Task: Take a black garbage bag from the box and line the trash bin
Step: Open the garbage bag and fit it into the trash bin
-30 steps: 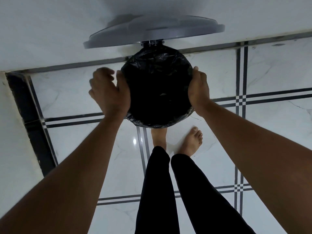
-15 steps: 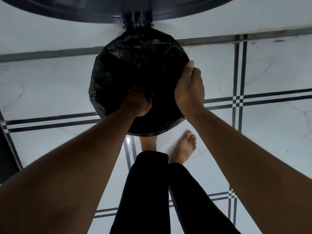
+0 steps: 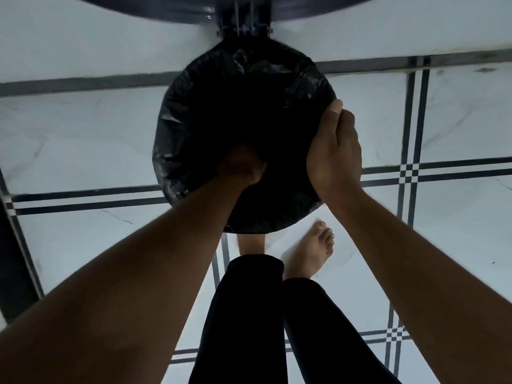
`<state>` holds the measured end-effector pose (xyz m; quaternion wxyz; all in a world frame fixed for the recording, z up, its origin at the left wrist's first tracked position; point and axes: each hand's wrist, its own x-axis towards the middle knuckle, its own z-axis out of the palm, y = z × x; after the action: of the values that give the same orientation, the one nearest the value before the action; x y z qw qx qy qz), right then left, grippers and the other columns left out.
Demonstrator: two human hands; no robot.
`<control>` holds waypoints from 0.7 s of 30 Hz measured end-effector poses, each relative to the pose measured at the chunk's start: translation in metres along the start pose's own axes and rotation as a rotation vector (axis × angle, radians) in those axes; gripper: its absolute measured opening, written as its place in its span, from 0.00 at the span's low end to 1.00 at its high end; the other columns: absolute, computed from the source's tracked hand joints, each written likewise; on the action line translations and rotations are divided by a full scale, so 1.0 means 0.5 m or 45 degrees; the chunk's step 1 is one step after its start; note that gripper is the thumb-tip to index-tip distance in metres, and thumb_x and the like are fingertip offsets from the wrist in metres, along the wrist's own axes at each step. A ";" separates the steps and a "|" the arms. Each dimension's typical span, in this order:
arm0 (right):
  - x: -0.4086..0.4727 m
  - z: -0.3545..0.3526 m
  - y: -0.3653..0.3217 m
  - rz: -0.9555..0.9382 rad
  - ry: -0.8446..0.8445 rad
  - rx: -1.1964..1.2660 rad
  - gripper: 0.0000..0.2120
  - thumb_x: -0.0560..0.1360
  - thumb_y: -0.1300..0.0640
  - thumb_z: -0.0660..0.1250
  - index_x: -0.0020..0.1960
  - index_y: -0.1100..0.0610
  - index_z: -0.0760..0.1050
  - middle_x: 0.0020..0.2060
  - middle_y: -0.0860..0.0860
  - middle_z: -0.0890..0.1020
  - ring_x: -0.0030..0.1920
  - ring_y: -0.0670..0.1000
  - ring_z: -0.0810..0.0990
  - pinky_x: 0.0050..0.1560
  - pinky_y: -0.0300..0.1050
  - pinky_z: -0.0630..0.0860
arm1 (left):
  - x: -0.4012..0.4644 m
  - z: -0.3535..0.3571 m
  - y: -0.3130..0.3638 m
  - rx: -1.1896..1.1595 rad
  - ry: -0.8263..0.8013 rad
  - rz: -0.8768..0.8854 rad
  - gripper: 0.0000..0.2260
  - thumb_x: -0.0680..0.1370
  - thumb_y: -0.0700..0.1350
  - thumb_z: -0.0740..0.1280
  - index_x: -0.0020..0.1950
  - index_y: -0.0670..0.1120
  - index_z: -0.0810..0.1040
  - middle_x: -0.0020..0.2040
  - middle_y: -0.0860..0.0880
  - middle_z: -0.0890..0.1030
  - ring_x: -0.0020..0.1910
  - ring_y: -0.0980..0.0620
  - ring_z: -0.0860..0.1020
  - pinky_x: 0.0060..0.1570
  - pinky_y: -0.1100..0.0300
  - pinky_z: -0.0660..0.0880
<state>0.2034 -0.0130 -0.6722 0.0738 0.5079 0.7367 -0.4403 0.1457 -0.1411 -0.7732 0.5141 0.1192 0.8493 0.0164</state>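
A round trash bin stands on the floor in front of me, its rim and mouth covered by a crinkled black garbage bag (image 3: 194,112). The bin's grey lid (image 3: 194,9) is swung up behind it on a hinge (image 3: 243,26). My left hand (image 3: 243,167) reaches down inside the bag's dark opening; its fingers are hidden in shadow. My right hand (image 3: 332,151) presses against the bin's right rim, fingers wrapped over the bag's edge. The bag box is not in view.
White marble floor tiles (image 3: 83,134) with black stripe borders surround the bin. A white wall (image 3: 83,45) runs just behind the bin. My bare feet (image 3: 313,253) and black-trousered legs stand right below the bin. A dark strip (image 3: 13,259) runs along the left edge.
My left hand left the bin's left rim and went down inside the bag. The view moved closer over the bin. My right hand stays on the right rim.
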 end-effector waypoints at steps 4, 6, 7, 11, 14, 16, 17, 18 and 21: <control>-0.001 -0.029 -0.034 0.070 -0.136 -0.157 0.31 0.91 0.38 0.44 0.75 0.56 0.75 0.63 0.52 0.81 0.62 0.54 0.76 0.62 0.48 0.66 | -0.143 -0.060 0.009 -0.171 0.343 0.212 0.16 0.82 0.48 0.65 0.67 0.43 0.82 0.64 0.39 0.84 0.64 0.36 0.83 0.62 0.46 0.80; 0.005 -0.045 -0.048 0.108 -0.204 -0.239 0.35 0.90 0.35 0.42 0.76 0.57 0.75 0.69 0.57 0.82 0.70 0.60 0.77 0.70 0.54 0.70 | -0.214 -0.076 -0.003 -0.262 0.644 0.384 0.15 0.79 0.46 0.62 0.61 0.44 0.82 0.58 0.43 0.84 0.57 0.38 0.83 0.58 0.46 0.79; 0.007 -0.052 -0.055 0.111 -0.221 -0.281 0.36 0.89 0.35 0.42 0.77 0.58 0.74 0.71 0.58 0.81 0.72 0.62 0.77 0.74 0.59 0.70 | -0.238 -0.080 -0.013 -0.273 0.777 0.428 0.14 0.78 0.45 0.63 0.60 0.44 0.82 0.58 0.44 0.83 0.56 0.39 0.82 0.57 0.46 0.76; 0.012 -0.073 -0.094 -0.072 -0.091 -0.320 0.34 0.88 0.35 0.48 0.79 0.59 0.71 0.71 0.59 0.81 0.73 0.63 0.78 0.74 0.62 0.73 | -0.292 -0.137 -0.042 -0.334 1.257 0.280 0.18 0.82 0.47 0.69 0.69 0.40 0.78 0.68 0.40 0.79 0.66 0.38 0.77 0.64 0.44 0.71; 0.012 -0.069 -0.121 -0.325 -0.083 -0.231 0.29 0.87 0.35 0.50 0.73 0.53 0.75 0.66 0.54 0.84 0.68 0.58 0.81 0.69 0.61 0.77 | -0.284 -0.185 -0.063 -0.513 1.151 0.076 0.26 0.85 0.57 0.65 0.78 0.41 0.71 0.75 0.41 0.75 0.74 0.40 0.74 0.72 0.43 0.68; 0.017 -0.060 -0.136 -0.365 -0.181 -0.246 0.28 0.87 0.35 0.49 0.69 0.52 0.77 0.63 0.53 0.85 0.65 0.59 0.82 0.67 0.62 0.77 | -0.265 -0.212 -0.067 -0.613 0.947 0.080 0.25 0.87 0.61 0.59 0.75 0.44 0.73 0.71 0.44 0.78 0.72 0.42 0.76 0.68 0.48 0.68; 0.020 -0.056 -0.143 -0.357 -0.237 -0.262 0.28 0.87 0.35 0.48 0.68 0.53 0.77 0.63 0.53 0.85 0.64 0.59 0.81 0.67 0.62 0.77 | -0.257 -0.228 -0.065 -0.689 0.856 0.091 0.24 0.87 0.62 0.55 0.70 0.45 0.75 0.66 0.45 0.80 0.69 0.42 0.77 0.63 0.51 0.68; 0.025 -0.051 -0.145 -0.342 -0.282 -0.275 0.29 0.88 0.35 0.47 0.69 0.53 0.77 0.63 0.53 0.85 0.65 0.59 0.81 0.68 0.61 0.76 | -0.251 -0.242 -0.063 -0.763 0.786 0.086 0.24 0.87 0.63 0.53 0.66 0.46 0.77 0.62 0.47 0.80 0.66 0.42 0.78 0.60 0.52 0.68; 0.042 -0.046 -0.148 -0.259 -0.366 -0.319 0.29 0.90 0.37 0.46 0.76 0.53 0.74 0.69 0.55 0.83 0.70 0.60 0.80 0.70 0.56 0.73 | -0.218 -0.274 -0.069 -0.931 0.560 -0.045 0.29 0.88 0.65 0.50 0.69 0.48 0.81 0.65 0.46 0.83 0.67 0.43 0.79 0.63 0.51 0.71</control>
<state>0.1410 0.0107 -0.6275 0.1959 0.3498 0.8149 -0.4185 0.0673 -0.1857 -0.6189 0.3295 -0.0920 0.8788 0.3326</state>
